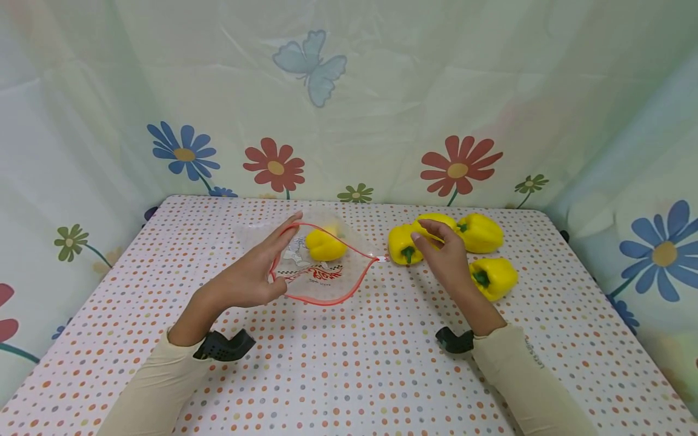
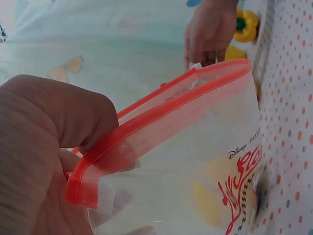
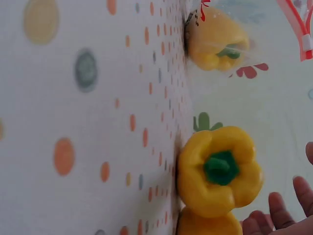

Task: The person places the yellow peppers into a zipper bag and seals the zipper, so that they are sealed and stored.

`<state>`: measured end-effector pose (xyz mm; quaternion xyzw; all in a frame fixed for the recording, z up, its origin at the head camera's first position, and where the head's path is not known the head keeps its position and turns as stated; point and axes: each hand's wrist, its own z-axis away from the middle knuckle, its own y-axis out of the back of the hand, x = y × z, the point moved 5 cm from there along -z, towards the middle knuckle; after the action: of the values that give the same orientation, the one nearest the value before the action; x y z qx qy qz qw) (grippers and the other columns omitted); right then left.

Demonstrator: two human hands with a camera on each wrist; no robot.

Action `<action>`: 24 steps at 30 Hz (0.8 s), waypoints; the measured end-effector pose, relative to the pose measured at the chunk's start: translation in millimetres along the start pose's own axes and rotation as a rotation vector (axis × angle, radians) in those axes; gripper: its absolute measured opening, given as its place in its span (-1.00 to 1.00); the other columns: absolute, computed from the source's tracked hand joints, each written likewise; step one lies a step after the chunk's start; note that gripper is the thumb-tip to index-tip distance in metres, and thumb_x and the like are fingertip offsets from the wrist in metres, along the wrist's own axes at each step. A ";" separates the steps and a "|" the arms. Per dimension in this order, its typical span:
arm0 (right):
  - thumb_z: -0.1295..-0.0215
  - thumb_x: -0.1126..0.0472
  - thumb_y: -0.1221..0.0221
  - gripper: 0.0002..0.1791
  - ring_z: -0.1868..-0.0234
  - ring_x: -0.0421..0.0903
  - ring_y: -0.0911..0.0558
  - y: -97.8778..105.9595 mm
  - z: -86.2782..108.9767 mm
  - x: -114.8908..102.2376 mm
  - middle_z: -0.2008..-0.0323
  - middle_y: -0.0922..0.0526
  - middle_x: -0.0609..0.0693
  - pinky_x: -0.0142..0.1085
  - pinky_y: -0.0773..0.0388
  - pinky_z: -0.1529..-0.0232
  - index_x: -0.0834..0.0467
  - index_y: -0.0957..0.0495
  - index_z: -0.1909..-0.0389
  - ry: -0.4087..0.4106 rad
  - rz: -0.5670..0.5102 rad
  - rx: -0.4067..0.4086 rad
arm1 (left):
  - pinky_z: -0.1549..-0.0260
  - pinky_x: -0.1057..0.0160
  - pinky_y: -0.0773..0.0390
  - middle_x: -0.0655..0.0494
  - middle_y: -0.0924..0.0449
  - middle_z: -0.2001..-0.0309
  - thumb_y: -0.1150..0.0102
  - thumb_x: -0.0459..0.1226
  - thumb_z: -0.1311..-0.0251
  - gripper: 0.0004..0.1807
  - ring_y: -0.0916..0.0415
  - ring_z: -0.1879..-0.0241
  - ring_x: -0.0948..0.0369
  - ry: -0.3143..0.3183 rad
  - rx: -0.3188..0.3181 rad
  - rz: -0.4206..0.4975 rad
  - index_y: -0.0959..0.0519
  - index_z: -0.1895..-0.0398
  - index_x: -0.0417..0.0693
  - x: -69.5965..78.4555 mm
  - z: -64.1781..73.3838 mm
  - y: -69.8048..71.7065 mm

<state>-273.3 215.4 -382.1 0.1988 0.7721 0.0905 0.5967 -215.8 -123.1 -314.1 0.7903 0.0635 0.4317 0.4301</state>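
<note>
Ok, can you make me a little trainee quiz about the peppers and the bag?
1. How many yellow bell peppers lie outside the clear zip bag?
2. True or false: the zip bag is sealed shut.
3. Which colour edges the zip bag's mouth: a) blue, b) red, c) green?

Key:
1. Four; one more is inside.
2. False; the left hand holds the zip bag, and its mouth gapes open.
3. b

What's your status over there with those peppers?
Left fingers pinching clear bag, mouth open. Right fingers empty, near four loose peppers. One pepper inside. Nothing visibly blocking.
</note>
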 end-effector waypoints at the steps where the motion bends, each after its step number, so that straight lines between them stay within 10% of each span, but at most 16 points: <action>1: -0.34 -0.14 -0.14 -0.40 -0.28 0.03 -0.37 0.1 -0.1 1.2 -0.26 -0.42 0.04 -0.22 -0.34 -0.27 0.09 -0.40 -0.29 -0.031 0.010 -0.007 | -0.30 -0.08 -0.19 0.16 0.29 -0.56 -0.13 -0.53 0.10 0.02 0.22 -0.50 0.14 -0.002 0.000 0.001 0.07 -0.53 -0.23 -0.3 0.3 0.1; 11: -0.19 -0.34 -0.16 -0.18 -0.24 -0.08 -0.38 -8.5 -16.3 53.9 -0.26 -0.40 -0.06 -0.15 -0.43 -0.20 0.01 -0.31 -0.37 -0.185 0.042 -0.056 | -0.30 -0.07 -0.20 0.15 0.27 -0.56 -0.15 -0.54 0.10 0.00 0.19 -0.49 0.13 -0.026 0.012 -0.017 0.03 -0.51 -0.28 -0.3 0.5 1.5; 24: -0.31 -0.17 -0.16 -0.19 -0.38 0.03 -0.28 -12.0 -4.9 12.7 -0.40 -0.28 0.09 -0.16 -0.31 -0.28 0.14 -0.20 -0.46 -0.257 0.036 -0.104 | -0.30 -0.08 -0.20 0.19 0.29 -0.56 -0.14 -0.54 0.08 0.01 0.20 -0.50 0.13 -0.022 0.000 -0.004 0.06 -0.52 -0.24 -0.2 0.8 0.2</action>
<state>-283.0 210.3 -396.6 0.1913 0.6800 0.1147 0.6985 -215.4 -123.9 -314.4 0.7949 0.0600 0.4221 0.4318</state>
